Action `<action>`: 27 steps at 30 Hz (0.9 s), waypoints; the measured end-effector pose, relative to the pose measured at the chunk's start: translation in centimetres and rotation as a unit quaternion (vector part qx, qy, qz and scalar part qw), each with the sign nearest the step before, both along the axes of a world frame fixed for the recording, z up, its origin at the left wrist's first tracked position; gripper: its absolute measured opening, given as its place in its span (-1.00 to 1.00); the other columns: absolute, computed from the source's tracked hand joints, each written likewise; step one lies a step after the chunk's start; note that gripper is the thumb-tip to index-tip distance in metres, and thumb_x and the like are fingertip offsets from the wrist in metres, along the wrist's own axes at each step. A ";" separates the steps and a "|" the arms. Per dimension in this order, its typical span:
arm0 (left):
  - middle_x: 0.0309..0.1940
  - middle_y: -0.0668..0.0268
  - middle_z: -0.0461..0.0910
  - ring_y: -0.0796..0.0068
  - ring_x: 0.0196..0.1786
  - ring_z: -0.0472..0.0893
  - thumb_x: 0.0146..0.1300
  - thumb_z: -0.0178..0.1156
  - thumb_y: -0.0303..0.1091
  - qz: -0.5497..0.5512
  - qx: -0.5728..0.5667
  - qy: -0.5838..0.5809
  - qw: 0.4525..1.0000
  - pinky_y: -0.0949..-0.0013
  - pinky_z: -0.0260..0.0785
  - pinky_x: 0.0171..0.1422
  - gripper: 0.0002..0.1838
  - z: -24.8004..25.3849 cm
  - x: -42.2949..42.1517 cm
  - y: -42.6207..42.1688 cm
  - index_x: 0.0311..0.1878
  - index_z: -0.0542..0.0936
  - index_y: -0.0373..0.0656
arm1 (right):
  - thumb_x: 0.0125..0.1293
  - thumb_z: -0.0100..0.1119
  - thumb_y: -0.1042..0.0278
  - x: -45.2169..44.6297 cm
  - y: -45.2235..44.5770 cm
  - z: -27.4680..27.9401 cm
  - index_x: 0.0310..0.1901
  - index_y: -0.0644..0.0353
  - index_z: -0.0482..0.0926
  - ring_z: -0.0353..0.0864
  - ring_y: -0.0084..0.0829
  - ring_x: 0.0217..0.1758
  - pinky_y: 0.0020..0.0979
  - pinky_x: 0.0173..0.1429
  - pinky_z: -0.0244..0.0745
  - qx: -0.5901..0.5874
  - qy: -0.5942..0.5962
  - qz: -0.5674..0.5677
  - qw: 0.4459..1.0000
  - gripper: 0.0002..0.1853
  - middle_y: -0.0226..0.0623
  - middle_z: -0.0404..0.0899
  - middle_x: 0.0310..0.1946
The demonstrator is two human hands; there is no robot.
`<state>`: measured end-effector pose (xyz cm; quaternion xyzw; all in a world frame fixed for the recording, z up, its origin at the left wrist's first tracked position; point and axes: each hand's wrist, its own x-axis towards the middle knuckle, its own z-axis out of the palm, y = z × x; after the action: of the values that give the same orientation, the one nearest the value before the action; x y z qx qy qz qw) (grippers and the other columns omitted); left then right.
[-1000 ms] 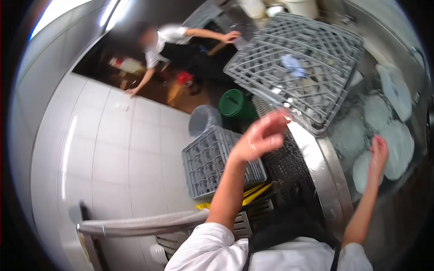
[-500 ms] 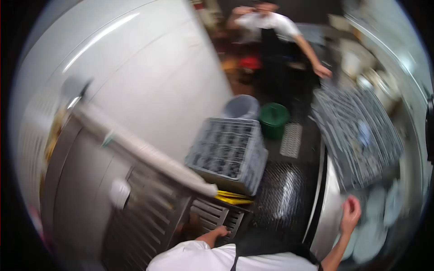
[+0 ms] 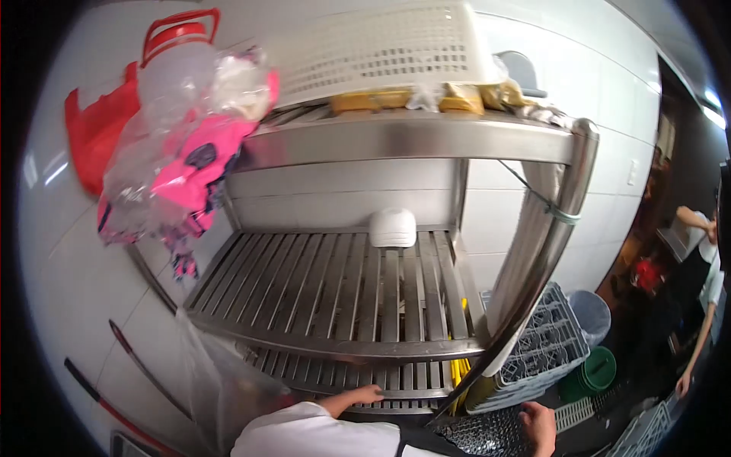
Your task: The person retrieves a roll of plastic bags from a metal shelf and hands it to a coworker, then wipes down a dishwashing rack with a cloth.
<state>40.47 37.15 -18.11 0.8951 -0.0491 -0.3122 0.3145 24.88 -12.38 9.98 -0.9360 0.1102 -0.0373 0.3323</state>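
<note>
My left hand [image 3: 368, 394] is low in front of the slatted metal rack [image 3: 327, 349], near its lower shelf; its fingers are bunched and too small to tell what they hold. At the bottom right is my right hand [image 3: 537, 426], fingers curled, above the dark wet floor mat [image 3: 487, 432]. A stack of white bowls [image 3: 393, 228] stands upside down at the back of the middle shelf. On the top shelf sits a white perforated basket [image 3: 381, 47], with yellow packages [image 3: 373, 100] below its edge.
Pink and clear plastic bags [image 3: 199, 164] hang at the left, near a red bag [image 3: 99, 133]. Grey crates [image 3: 537, 343], a grey bin [image 3: 589, 316] and a green bucket [image 3: 598, 371] stand right of the rack. A co-worker [image 3: 697, 266] stands at the far right.
The view has swung left from the sink, crates and floating plates to the rack. My left hand has come down from near the crates; my right hand has left the sink.
</note>
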 end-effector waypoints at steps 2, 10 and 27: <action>0.17 0.01 0.66 0.00 0.14 0.68 0.34 0.24 0.15 -0.055 0.107 0.003 0.993 0.08 0.45 0.30 -0.28 1.2 -1.5 3.7 0.33 0.52 -0.27 | 0.15 0.48 0.39 2.7 1.2 1.0 0.05 0.25 0.71 0.80 -0.16 -0.18 -0.28 -0.04 0.64 0.038 -0.019 0.070 0.997 -0.60 -0.03 0.78 -0.26; -0.05 0.27 0.74 0.42 -0.16 0.70 0.36 0.31 -0.10 0.205 -0.017 -0.138 0.969 0.29 0.56 -0.01 -0.49 44.7 -11.1 7.0 0.24 0.59 -0.22 | 0.24 0.47 0.17 6.5 3.6 5.1 0.18 0.18 0.65 0.76 -0.07 0.05 -0.21 0.16 0.62 0.020 0.072 0.163 0.984 -0.50 -0.06 0.77 -0.10; 0.42 -0.11 0.39 -0.16 0.43 0.39 0.00 0.52 0.18 0.241 0.253 -0.770 0.534 0.08 0.22 0.55 0.10 76.7 -0.9 9.3 0.55 0.30 -0.14 | 0.22 0.49 0.09 3.1 -0.9 3.7 0.21 0.07 0.65 0.75 -0.05 0.06 -0.14 0.15 0.62 0.051 0.098 0.105 0.988 -0.46 0.02 0.75 -0.07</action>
<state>39.58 46.42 58.54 0.8100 0.0266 0.5855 -0.0207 27.96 -13.29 13.71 -0.9233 0.0455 0.0953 0.3693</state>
